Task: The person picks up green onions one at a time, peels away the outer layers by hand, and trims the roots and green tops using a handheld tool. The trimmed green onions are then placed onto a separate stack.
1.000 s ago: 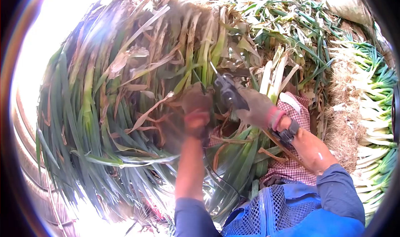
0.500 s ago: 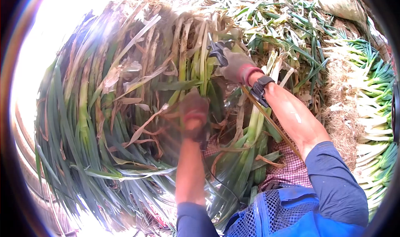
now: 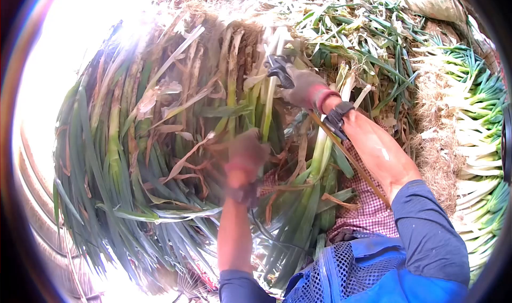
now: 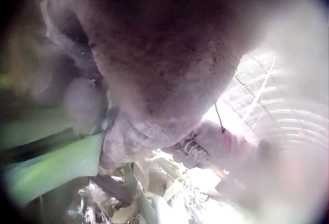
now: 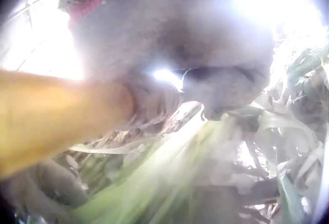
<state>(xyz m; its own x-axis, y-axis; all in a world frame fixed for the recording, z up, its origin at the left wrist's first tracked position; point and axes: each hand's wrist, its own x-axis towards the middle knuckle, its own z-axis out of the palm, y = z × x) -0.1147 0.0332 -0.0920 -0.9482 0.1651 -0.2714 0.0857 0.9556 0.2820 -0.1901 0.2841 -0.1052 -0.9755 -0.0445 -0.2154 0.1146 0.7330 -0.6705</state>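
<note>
In the head view my gloved left hand, blurred, holds green onion stalks in front of the pile. The left wrist view shows its curled fingers around a flat green leaf. Farther forward and to the right, my gloved right hand grips a black air blow gun. Its nozzle end overlaps the pale upper stalks. A yellow-brown hose runs back from the right hand; it looms large and yellow in the right wrist view, beside blurred stalks.
Unpeeled green onions with dry brown skins form a big pile on the left. Peeled green onions with white stems and roots lie stacked at the right. Loose trimmings cover the back, near a pale sack.
My right hand has moved forward and left with the blow gun, up along the stalks. My left hand has come slightly nearer to me, still holding the stalks.
</note>
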